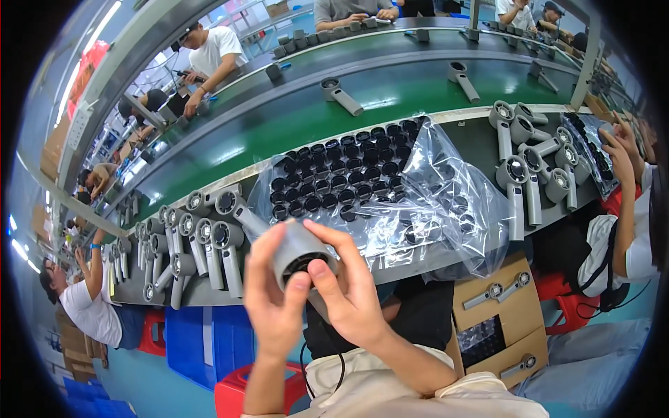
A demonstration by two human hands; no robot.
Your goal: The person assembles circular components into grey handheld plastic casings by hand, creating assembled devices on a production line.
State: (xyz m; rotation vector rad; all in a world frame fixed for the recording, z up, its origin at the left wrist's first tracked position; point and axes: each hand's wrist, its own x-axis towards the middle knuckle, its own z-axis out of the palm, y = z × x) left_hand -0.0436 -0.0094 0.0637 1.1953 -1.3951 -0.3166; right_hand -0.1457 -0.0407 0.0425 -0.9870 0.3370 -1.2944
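Note:
Both my hands hold a grey handheld fan (304,244) up in front of the bench, its round head between them. My left hand (270,296) wraps the left side of the head, with the thumb at its lower rim. From the right, my right hand (354,299) curls over the top, and its thumb presses at the black part inside the ring. Part of the handle shows below, between my wrists. Behind my hands, a clear plastic bag (453,164) lies over rows of round black fan parts (341,174) on the bench.
Many grey fans stand along the bench at left (226,244) and right (514,181). Beyond runs a green conveyor belt (411,90) carrying several fans. Cardboard boxes (512,313), a blue bin (202,341) and a red stool (233,393) are below. Co-workers sit on both sides and across.

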